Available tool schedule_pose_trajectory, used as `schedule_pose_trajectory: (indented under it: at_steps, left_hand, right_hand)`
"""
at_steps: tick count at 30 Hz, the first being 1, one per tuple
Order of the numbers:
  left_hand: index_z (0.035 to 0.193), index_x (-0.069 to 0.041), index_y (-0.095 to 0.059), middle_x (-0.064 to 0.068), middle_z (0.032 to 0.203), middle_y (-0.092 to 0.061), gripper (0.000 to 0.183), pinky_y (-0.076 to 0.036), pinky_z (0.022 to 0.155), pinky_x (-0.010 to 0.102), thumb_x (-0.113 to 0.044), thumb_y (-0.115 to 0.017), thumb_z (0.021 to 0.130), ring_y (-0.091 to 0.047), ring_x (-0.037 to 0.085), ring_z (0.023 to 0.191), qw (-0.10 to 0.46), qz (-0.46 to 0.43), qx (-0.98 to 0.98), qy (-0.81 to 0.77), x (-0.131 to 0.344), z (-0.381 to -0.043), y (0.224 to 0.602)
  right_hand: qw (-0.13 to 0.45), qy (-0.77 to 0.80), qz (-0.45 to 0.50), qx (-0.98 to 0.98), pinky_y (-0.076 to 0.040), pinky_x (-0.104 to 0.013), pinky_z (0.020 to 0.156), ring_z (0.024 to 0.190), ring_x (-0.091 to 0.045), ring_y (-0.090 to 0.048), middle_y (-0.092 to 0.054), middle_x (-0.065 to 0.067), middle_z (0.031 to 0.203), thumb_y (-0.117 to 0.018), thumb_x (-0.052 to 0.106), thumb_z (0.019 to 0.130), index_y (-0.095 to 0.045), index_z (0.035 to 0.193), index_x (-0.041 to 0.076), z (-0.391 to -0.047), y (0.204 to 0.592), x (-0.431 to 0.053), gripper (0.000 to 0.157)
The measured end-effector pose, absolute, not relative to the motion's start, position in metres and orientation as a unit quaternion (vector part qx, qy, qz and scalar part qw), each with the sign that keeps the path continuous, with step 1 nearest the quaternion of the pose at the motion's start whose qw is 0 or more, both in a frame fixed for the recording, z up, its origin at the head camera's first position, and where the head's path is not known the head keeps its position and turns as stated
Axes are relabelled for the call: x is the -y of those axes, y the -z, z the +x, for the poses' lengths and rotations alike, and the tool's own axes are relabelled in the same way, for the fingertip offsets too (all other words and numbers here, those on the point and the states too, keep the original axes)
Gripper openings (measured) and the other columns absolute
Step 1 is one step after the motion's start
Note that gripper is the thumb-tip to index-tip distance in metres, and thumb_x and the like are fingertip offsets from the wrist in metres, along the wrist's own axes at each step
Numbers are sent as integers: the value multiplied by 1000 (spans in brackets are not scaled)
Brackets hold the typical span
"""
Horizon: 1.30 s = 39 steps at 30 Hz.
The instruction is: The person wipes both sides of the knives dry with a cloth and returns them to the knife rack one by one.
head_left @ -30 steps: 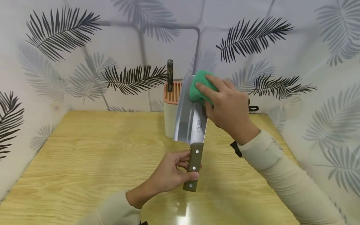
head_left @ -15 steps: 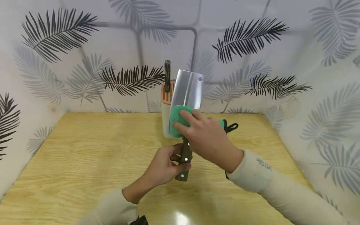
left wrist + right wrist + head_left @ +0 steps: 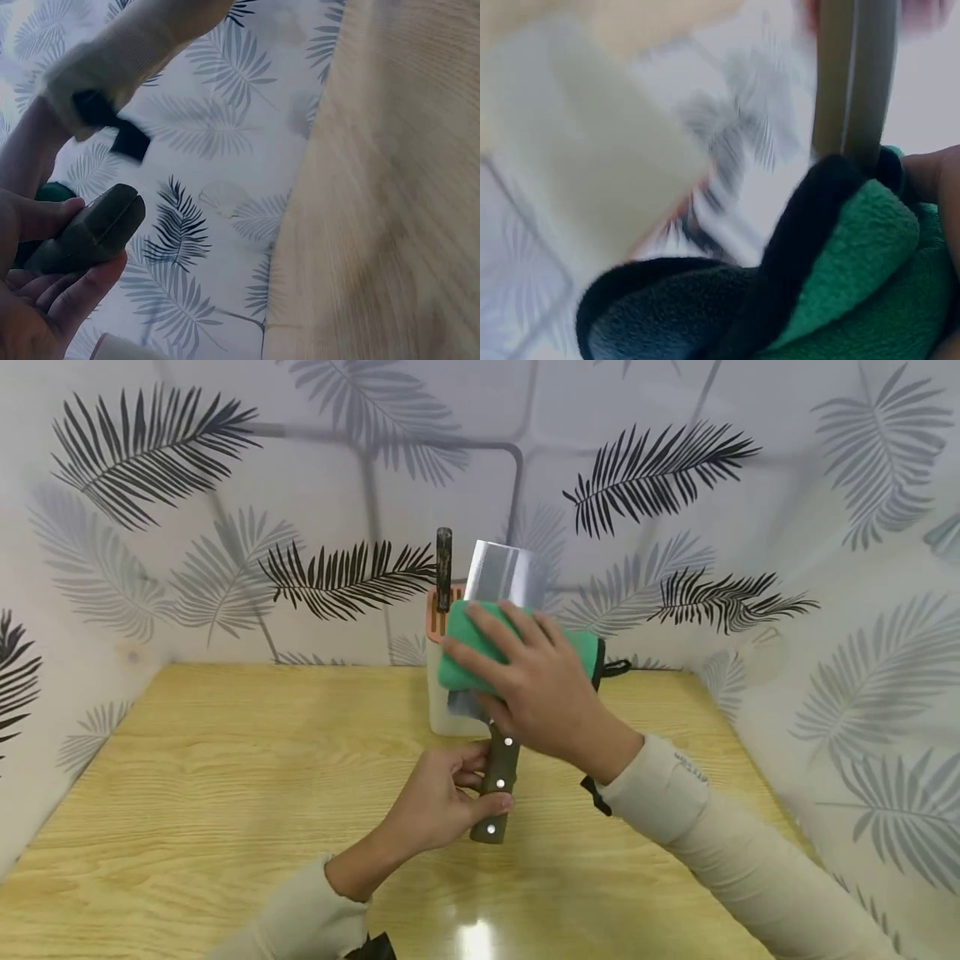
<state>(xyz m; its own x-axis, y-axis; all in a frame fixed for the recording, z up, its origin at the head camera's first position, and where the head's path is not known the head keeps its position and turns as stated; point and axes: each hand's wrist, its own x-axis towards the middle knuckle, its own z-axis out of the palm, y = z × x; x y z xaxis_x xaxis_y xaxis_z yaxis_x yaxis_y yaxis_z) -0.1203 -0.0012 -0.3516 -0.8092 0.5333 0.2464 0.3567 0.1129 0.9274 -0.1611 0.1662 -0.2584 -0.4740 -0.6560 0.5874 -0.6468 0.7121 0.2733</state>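
In the head view a cleaver stands tilted, its steel blade point(image 3: 498, 572) upward. My left hand point(image 3: 438, 793) grips its brown riveted handle point(image 3: 501, 768), with the thumb across the front. In the left wrist view the butt of that handle point(image 3: 109, 221) sticks out between thumb and fingers. My right hand point(image 3: 547, 697) holds a folded green cloth point(image 3: 583, 647) against the middle of the blade. Most of the blade's lower part is hidden by hand and cloth. Up close in the right wrist view, the cloth point(image 3: 847, 277) has a black edge and a dark grey side.
Behind the cleaver stands a white knife holder point(image 3: 448, 714) with an orange slotted top point(image 3: 435, 625). One dark knife handle point(image 3: 444, 568) rises from it. The wood-grain table point(image 3: 262, 760) meets a leaf-patterned backdrop point(image 3: 315, 485) at the back and sides.
My right hand has moved the cloth from the blade's upper part down near the handle, then back up to mid-blade. The cleaver has shifted slightly left and up, still in my left hand.
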Motion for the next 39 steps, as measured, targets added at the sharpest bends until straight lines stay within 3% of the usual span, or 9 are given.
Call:
schedule_pose_trajectory:
  at_steps: [5, 10, 13, 19, 27, 33, 39]
  left_hand:
    - [113, 3, -67, 18, 106, -73, 28, -62, 75, 22, -1, -74, 86, -75, 25, 90, 28, 315, -749, -582, 4, -121, 350]
    - [131, 7, -59, 22, 112, -72, 49, -62, 70, 21, -2, -76, 86, -76, 30, 92, 38, 297, -752, -588, 0, -116, 350]
    - [140, 10, -49, 25, 116, -71, 63, -61, 69, 20, -1, -77, 85, -75, 31, 94, 62, 288, -747, -596, -6, -111, 350]
    - [140, 13, -47, 28, 117, -69, 66, -60, 66, 19, -1, -78, 83, -74, 34, 94, 70, 289, -749, -592, -12, -107, 350]
    - [139, 10, -51, 25, 114, -71, 60, -62, 70, 22, -3, -76, 86, -75, 33, 92, 49, 302, -739, -600, -2, -121, 339]
    - [132, 9, -57, 26, 116, -70, 51, -63, 78, 29, -1, -75, 86, -75, 33, 94, 53, 306, -721, -619, 3, -132, 332]
    - [124, 11, -60, 28, 110, -71, 44, -63, 78, 28, 7, -74, 82, -75, 37, 94, 41, 292, -718, -630, 7, -135, 339]
  right_hand:
    - [383, 36, 401, 832, -43, -62, 108, 138, -36, -48, -52, -9, 151, -75, 32, 89, -59, 137, 29, -146, 279, -155, 50]
    - [409, 9, 369, 834, -37, -67, 111, 139, -36, -46, -48, -10, 153, -82, 31, 81, -54, 143, 27, -163, 262, -158, 68]
    - [422, -18, 320, 848, -38, -66, 111, 139, -37, -47, -48, -11, 153, -76, 29, 86, -53, 144, 26, -180, 241, -168, 63]
    - [430, -84, 257, 861, -43, -59, 106, 134, -38, -49, -49, -16, 150, -64, 36, 96, -53, 144, 22, -201, 223, -187, 51]
    - [375, -90, 367, 846, -39, -58, 108, 138, -35, -43, -43, -17, 153, -34, 61, 103, -51, 146, 22, -172, 259, -181, 61]
    - [357, -194, 380, 831, -47, -57, 105, 131, -37, -49, -51, -17, 146, -45, 54, 101, -62, 134, 17, -150, 291, -188, 53]
    - [375, -193, 413, 807, -55, -50, 95, 122, -34, -53, -57, -16, 138, -43, 49, 105, -70, 124, 16, -126, 322, -179, 47]
